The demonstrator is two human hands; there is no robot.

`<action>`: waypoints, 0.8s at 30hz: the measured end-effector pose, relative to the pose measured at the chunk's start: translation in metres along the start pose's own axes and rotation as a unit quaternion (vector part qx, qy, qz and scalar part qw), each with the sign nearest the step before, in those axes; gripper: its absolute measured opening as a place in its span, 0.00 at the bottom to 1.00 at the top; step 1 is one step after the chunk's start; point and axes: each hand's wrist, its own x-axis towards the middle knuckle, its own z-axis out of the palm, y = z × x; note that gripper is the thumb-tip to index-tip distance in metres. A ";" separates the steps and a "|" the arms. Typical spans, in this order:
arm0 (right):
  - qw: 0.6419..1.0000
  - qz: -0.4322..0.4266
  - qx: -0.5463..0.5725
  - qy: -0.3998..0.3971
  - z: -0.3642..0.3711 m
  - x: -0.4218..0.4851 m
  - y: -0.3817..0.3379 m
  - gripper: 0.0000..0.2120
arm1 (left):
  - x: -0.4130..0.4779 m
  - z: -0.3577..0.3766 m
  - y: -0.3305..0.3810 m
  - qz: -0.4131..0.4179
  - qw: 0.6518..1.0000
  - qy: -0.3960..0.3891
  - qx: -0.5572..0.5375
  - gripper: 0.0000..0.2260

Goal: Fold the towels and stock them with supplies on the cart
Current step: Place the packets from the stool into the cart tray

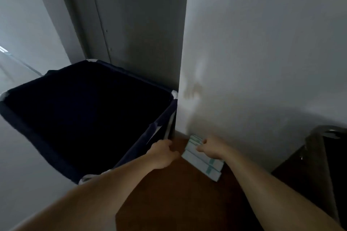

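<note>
Left hand [163, 153]: reaches to the near right corner of the navy hamper [37, 137]; fingers [168, 143] clenched around the fabric edge beside the metal frame post, by the look a hold and not a mere touch, though blurred.
Right hand [211, 148]: lies on top of the packets [202, 165]; thumb and curled fingers grasp the upper part of the stack.
Packets: white with green bands, stacked flat on the brown tabletop [178, 193], pushed against the white wall [262, 62], just beside the hamper's corner; count too blurred to tell.
Navy hamper: stands open at the left, touching the wall's corner; inside too dark to show any contents.
Dark bin [328, 165]: at the right edge, shiny rim, well apart from the packets.
Towels: none visible anywhere; folded or not, cannot tell.
Cart: not clearly identifiable; possibly the brown tabletop, not certain.
Progress: seemingly at the supplies part, with the stack just being gripped; nothing visibly stocked yet; left to do, as far as shown, lifting the packets, placing them on the cart, and all of the towel work.
</note>
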 end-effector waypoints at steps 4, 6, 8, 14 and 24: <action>0.999 0.027 0.017 -0.011 0.009 0.055 0.023 0.13 | 0.050 0.007 0.002 -0.005 0.999 -0.028 0.036 0.30; 0.999 0.033 0.013 -0.020 0.017 0.079 0.034 0.12 | 0.075 0.009 0.002 -0.012 0.998 -0.043 0.048 0.30; 0.998 0.048 0.007 -0.030 0.026 0.099 0.045 0.13 | 0.102 0.014 0.002 -0.013 0.997 -0.055 0.052 0.30; 0.993 0.103 0.037 -0.042 0.061 0.144 0.078 0.17 | 0.170 0.052 -0.011 -0.002 0.993 -0.102 0.055 0.28; 0.986 0.149 0.031 -0.072 0.167 0.202 0.129 0.26 | 0.238 0.138 -0.068 -0.019 0.988 -0.145 -0.047 0.11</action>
